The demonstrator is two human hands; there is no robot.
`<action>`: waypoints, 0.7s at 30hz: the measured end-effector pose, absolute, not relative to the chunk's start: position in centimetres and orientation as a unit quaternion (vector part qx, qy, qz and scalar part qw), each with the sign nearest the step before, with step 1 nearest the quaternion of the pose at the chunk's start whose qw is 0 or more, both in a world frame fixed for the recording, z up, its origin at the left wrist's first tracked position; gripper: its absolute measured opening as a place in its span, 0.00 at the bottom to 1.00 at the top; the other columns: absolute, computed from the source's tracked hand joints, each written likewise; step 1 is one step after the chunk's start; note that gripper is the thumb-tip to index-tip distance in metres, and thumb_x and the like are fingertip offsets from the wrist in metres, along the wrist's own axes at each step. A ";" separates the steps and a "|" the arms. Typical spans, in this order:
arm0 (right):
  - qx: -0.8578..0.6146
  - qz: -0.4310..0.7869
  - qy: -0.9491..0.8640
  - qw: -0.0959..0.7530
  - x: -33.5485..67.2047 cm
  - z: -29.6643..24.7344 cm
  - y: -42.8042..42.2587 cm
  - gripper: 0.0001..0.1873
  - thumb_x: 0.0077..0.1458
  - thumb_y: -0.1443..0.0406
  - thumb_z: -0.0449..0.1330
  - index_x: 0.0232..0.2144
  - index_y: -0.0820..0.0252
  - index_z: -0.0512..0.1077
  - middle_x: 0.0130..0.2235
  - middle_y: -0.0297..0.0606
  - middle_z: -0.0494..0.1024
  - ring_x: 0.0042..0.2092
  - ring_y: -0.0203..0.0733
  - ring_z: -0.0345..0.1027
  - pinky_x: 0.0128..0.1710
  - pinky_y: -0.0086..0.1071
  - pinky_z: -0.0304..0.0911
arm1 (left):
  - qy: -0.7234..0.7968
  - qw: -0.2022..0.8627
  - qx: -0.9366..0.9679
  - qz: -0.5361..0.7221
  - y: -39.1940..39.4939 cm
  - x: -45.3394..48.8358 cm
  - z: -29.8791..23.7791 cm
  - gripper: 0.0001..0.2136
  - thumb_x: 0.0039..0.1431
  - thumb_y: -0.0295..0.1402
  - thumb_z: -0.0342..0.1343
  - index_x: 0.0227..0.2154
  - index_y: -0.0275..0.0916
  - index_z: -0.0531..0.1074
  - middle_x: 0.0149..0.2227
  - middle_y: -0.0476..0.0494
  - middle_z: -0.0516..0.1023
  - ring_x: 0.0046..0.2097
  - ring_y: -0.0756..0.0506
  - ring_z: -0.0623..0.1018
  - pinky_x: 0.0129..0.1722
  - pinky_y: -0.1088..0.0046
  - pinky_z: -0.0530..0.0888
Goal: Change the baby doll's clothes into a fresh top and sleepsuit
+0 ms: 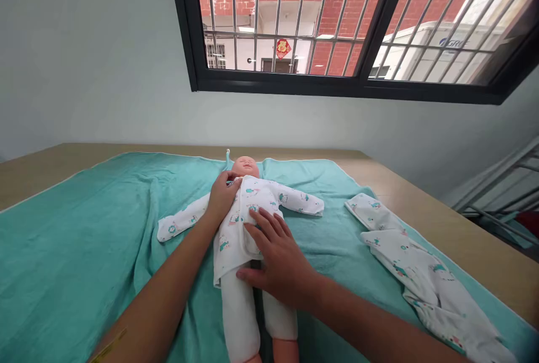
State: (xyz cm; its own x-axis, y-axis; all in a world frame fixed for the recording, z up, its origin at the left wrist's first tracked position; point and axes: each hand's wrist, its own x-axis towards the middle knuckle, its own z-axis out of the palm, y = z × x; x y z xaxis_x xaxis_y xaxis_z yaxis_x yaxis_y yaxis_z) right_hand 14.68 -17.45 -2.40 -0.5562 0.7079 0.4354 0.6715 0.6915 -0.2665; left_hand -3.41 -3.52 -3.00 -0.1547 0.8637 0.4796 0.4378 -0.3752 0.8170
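Observation:
A baby doll (245, 166) lies on its back, its head toward the wall, in a white printed baby shirt (256, 189) with both long sleeves stretched out. Up at the collar, my left hand (224, 195) has its thumb and fingers closed together on the shirt's edge beside the doll's neck. My right hand (280, 256) rests open, fingers spread, over the lower front of the shirt. Below the hem show the doll's white cloth legs (239, 312) and pinkish lower legs. The fabric under my right palm is hidden.
A teal blanket (84, 256) covers much of the wooden table (404, 200). To the right lie white printed baby pants (421, 267), stretched toward the near edge. Behind stand a pale wall and a barred window (278, 82); a metal rack (501, 194) is at far right.

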 end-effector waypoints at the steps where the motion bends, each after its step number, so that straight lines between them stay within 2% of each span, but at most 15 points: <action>1: -0.385 0.037 -0.881 0.273 14.9 -2.5 -17.6 0.38 0.49 0.51 0.64 0.60 0.58 0.60 0.66 0.45 0.55 0.67 0.55 0.42 0.66 0.52 0.39 | 0.535 0.130 0.635 0.541 -3.9 -3.3 -2.9 0.09 0.58 0.36 0.52 0.38 0.39 0.71 0.41 0.43 0.75 0.44 0.44 0.73 0.46 0.66 0.69; 4: -0.368 0.038 -0.870 0.325 15.3 -2.8 -17.0 0.24 0.51 0.64 0.63 0.51 0.57 0.68 0.62 0.43 0.63 0.65 0.52 0.50 0.64 0.49 0.47 | 0.524 -0.027 0.695 0.491 -5.8 -3.0 -3.0 0.06 0.59 0.30 0.49 0.36 0.39 0.70 0.39 0.42 0.74 0.44 0.43 0.72 0.47 0.62 0.68; 6: -0.351 0.038 -0.864 0.359 15.4 -3.1 -16.6 0.20 0.49 0.74 0.58 0.46 0.56 0.70 0.59 0.40 0.67 0.63 0.49 0.54 0.62 0.46 0.51 | 0.491 -0.047 0.734 0.467 -7.6 -3.0 -3.1 0.06 0.61 0.29 0.47 0.34 0.40 0.70 0.39 0.43 0.74 0.44 0.43 0.72 0.48 0.62 0.68; 8: -0.332 0.053 -0.857 0.390 15.5 -3.4 -16.3 0.20 0.47 0.77 0.56 0.42 0.55 0.70 0.57 0.39 0.70 0.61 0.47 0.57 0.60 0.45 0.53 | 0.466 -0.025 0.752 0.466 -9.4 -2.9 -3.2 0.06 0.62 0.29 0.47 0.35 0.40 0.70 0.41 0.44 0.75 0.46 0.44 0.72 0.49 0.62 0.68; 14: -0.317 0.184 -0.791 0.489 16.1 -4.1 -15.2 0.17 0.50 0.78 0.56 0.39 0.55 0.67 0.49 0.37 0.74 0.51 0.42 0.66 0.52 0.39 0.61 | 0.449 0.033 0.769 0.454 -12.2 -2.2 -2.7 0.08 0.62 0.28 0.49 0.39 0.40 0.73 0.47 0.44 0.74 0.51 0.45 0.71 0.53 0.63 0.67; 21: -0.267 0.264 -0.787 0.490 16.7 -3.9 -14.1 0.13 0.51 0.67 0.66 0.39 0.54 0.69 0.48 0.39 0.74 0.51 0.43 0.66 0.53 0.40 0.60 | 0.465 0.083 0.764 0.439 -12.4 -2.2 -2.5 0.10 0.62 0.30 0.48 0.40 0.40 0.74 0.49 0.43 0.72 0.53 0.44 0.70 0.55 0.63 0.66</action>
